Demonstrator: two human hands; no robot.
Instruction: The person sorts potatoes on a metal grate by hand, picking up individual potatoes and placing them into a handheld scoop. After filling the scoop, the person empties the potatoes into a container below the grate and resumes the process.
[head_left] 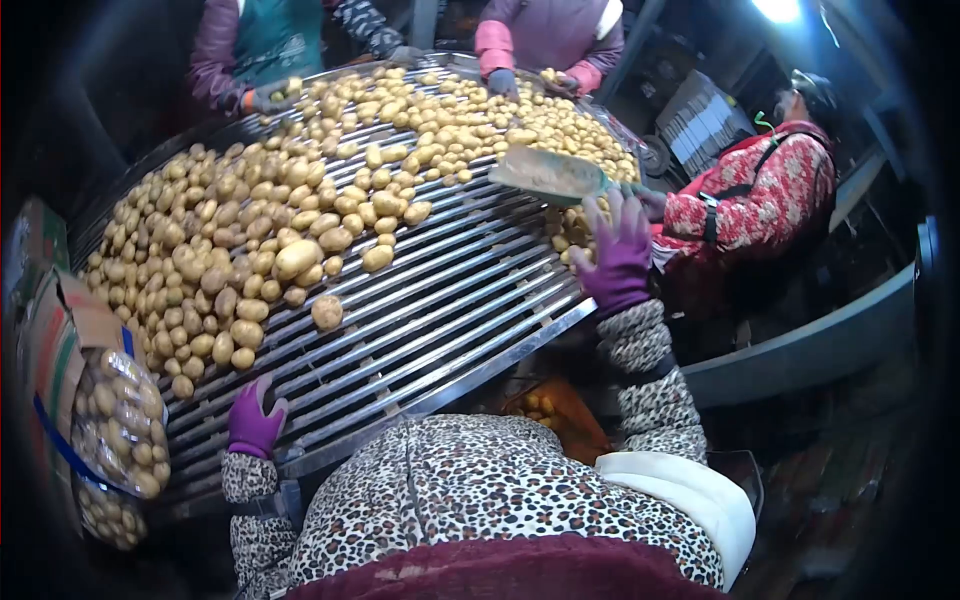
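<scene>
My right hand (618,255), gloved in purple, is spread open and holds nothing. Its fingers point up over a small clump of potatoes (570,228) at the 3 o'clock edge of the roller table (440,310). At the hand's 11 o'clock I see a green scoop (550,172), with a co-worker in a red floral jacket (775,195) beside it. My left hand (254,420) rests open and empty on the rollers at 7 o'clock. The main potato heap (230,240) spreads from 9 to 12 o'clock, with one stray potato (327,312) apart from it. A bag of potatoes (118,425) sits at 8 o'clock.
</scene>
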